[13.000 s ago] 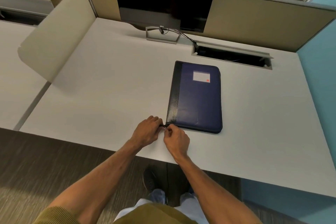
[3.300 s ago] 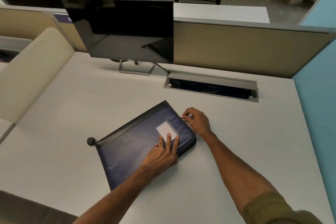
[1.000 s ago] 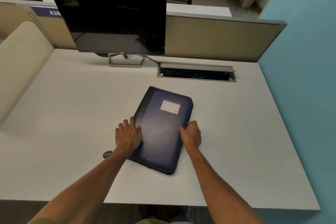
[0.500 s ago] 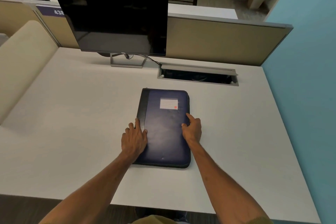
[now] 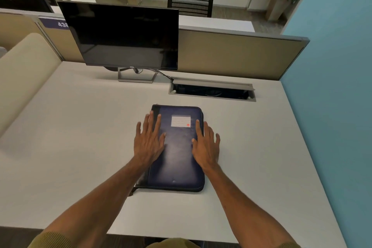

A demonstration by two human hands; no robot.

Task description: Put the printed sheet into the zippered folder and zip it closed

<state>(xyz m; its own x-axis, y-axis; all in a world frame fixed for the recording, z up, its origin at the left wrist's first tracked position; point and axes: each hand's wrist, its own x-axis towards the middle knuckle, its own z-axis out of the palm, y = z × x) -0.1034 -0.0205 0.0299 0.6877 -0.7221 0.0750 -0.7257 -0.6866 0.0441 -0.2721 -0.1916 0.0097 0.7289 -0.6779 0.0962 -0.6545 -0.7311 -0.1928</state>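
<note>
The left hand [image 5: 149,143] and the right hand [image 5: 206,145] are open, fingers straight and spread, one over each long edge of the zippered folder [image 5: 177,161]. The folder lies closed and flat on the desk [image 5: 80,137], under and between both palms.

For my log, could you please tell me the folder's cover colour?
Dark navy blue folder, clearest in the head view.

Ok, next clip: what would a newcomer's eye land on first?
The dark blue zippered folder lying flat in the middle of the desk, with the left hand and right hand spread open over its long edges. Behind it a black monitor stands at the back, an open cable hatch to its right.
</note>
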